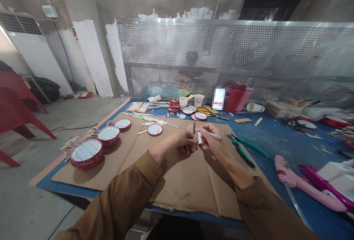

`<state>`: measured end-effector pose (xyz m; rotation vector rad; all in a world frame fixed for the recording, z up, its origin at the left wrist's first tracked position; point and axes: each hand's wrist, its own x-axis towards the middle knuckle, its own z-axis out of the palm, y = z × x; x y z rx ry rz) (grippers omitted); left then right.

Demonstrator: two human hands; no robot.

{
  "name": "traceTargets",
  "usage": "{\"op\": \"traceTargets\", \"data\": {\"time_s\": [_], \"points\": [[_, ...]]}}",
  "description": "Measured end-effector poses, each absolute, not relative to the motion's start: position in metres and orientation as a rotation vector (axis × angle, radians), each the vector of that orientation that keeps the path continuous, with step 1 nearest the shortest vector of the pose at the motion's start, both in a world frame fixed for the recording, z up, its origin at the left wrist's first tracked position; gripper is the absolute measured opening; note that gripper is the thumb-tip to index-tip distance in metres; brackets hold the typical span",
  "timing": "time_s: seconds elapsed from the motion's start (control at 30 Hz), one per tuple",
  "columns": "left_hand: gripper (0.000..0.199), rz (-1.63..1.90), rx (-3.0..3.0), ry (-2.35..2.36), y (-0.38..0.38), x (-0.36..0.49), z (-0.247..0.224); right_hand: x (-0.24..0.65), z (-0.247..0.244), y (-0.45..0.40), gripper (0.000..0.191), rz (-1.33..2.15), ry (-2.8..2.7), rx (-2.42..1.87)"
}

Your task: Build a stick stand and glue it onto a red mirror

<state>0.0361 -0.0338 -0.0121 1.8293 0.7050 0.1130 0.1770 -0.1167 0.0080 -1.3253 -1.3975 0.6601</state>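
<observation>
Over the cardboard sheet (190,188), both hands meet close together. My left hand (184,142) is closed on a small bundle of thin wooden sticks (190,126), with a dark strip along it. In my right hand (208,136) is a pale grey marker (216,136), gripped by the fingers. A short white piece with a red end (200,139) shows between the hands; which one holds it is unclear. A round red-rimmed disc (155,129) lies left of my hands, beside flat wooden sticks (143,132).
Red-rimmed discs in stacks (86,153) stand at the left. Green-handled pliers (243,151) and a pink glue gun (306,186) lie right. Paper cups (198,100), a lit phone (219,98) and a red bottle (236,98) stand before the perforated metal panel (171,55).
</observation>
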Motion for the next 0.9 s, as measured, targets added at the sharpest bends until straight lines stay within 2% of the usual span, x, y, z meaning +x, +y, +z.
{"op": "traceTargets", "data": {"time_s": [0.9], "points": [[0.014, 0.129, 1.782, 0.737, -0.0407, 0.0353, -0.0045, 0.1804, 0.0045, -0.1160, 0.034, 0.647, -1.434, -1.348]]}}
